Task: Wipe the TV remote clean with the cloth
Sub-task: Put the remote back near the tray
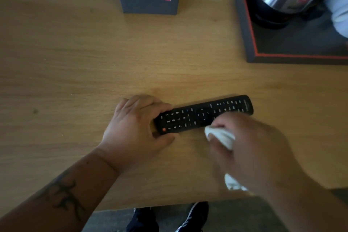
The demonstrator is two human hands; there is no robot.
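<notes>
My right hand (250,149) is blurred, curled round the white cloth (221,137) and hiding the remote's (203,114) near edge. The black remote lies buttons-up on the table (75,62), its left end gripped by my left hand (135,130).

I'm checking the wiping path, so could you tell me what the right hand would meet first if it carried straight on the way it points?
Probably the TV remote: the right hand points the bunched white cloth up-left at its middle, right beside its near edge. Blur hides whether they touch.
</notes>
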